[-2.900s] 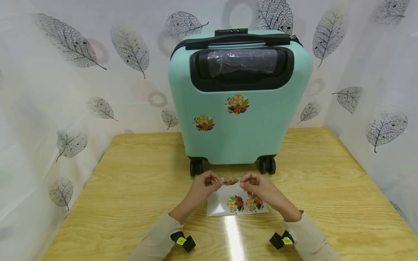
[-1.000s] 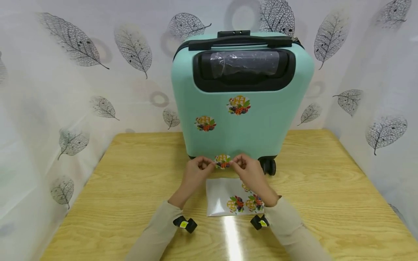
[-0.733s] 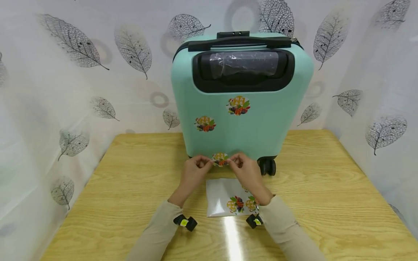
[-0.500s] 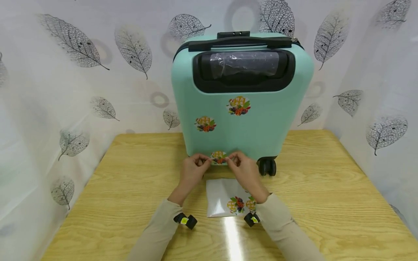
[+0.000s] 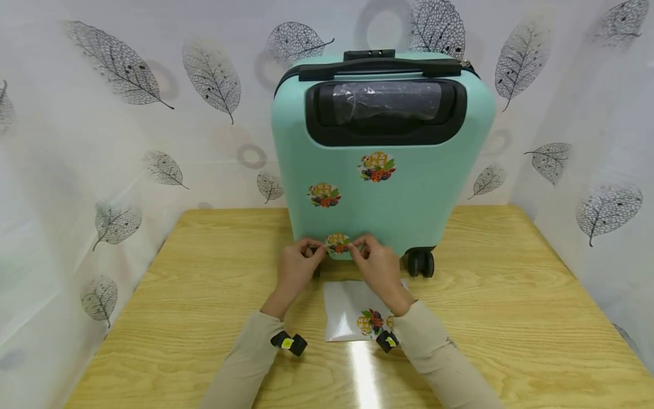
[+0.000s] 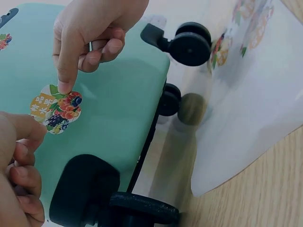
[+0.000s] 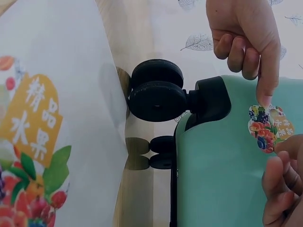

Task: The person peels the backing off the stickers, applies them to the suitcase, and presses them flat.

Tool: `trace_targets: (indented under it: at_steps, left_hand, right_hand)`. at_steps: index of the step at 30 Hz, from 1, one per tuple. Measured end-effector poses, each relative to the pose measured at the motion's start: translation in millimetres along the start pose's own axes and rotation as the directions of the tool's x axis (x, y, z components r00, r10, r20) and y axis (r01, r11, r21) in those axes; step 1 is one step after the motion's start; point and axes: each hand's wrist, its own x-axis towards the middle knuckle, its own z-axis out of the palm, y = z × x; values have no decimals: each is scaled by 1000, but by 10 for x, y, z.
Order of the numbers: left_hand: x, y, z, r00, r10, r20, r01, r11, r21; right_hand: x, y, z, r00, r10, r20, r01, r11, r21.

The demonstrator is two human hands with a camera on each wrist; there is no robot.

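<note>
Both sides of one fruit sticker (image 5: pixel 337 243) pinched: left hand (image 5: pixel 296 266) on one edge, right hand (image 5: pixel 379 268) on the other.
Finger gap narrow, fingertips of each hand on the sticker's edge, other fingers curled. It sits at the lower end of the mint suitcase (image 5: pixel 403 204), below the upper decal (image 5: pixel 378 167) and left decal (image 5: pixel 324 195); can't tell if fully flat. White sheet (image 5: pixel 341 304) on wooden table (image 5: pixel 214 295) in front, partly hidden by right arm (image 5: pixel 434 346).
</note>
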Motion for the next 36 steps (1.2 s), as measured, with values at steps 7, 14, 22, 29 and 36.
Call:
trace_targets:
  at_steps: [7, 14, 22, 29, 36]
  left_hand:
    - [27, -32, -3, 999, 30, -28, -29, 999, 30]
    - [39, -45, 6, 998, 31, -54, -28, 998, 63]
    - [35, -58, 37, 992, 79, -102, -70, 994, 90]
    - [39, -78, 55, 984, 128, -121, -114, 986, 118]
    - [52, -98, 67, 983, 132, -126, -115, 984, 133]
  right_hand:
    - [24, -17, 17, 1000, -5, -2, 5, 1000, -14]
    - [44, -12, 41, 998, -39, -40, 38, 999, -28]
    - [59, -2, 70, 995, -64, -74, 61, 997, -36]
    - [58, 22, 98, 993, -77, -91, 73, 996, -48]
    - [50, 36, 124, 992, -75, -105, 69, 996, -60]
